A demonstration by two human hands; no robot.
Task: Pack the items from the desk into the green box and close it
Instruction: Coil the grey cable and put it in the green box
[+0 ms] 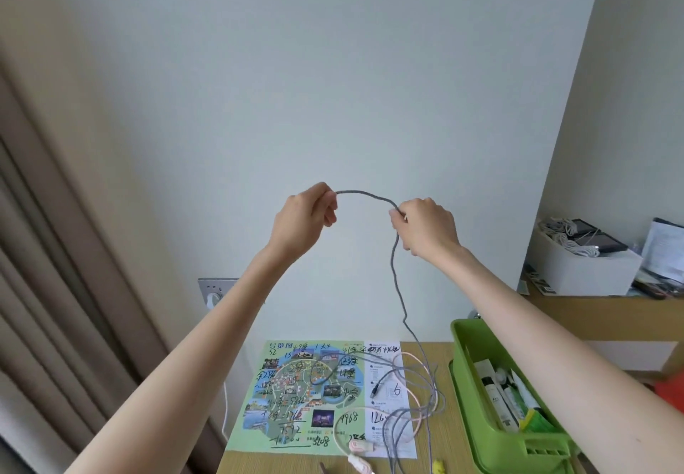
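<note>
A pale bluish-white wall point(333, 84) rises straight behind the grip, softly and evenly lit. Well to the left of it, beige curtains point(48, 251) hang in long folds. Below and left of the grip, a grey socket plate point(214, 290) sits on the wall. Beneath the grip lies the wooden desk point(277, 464). Lower right, a wooden shelf point(592, 307) carries a white box point(588, 273).
</note>
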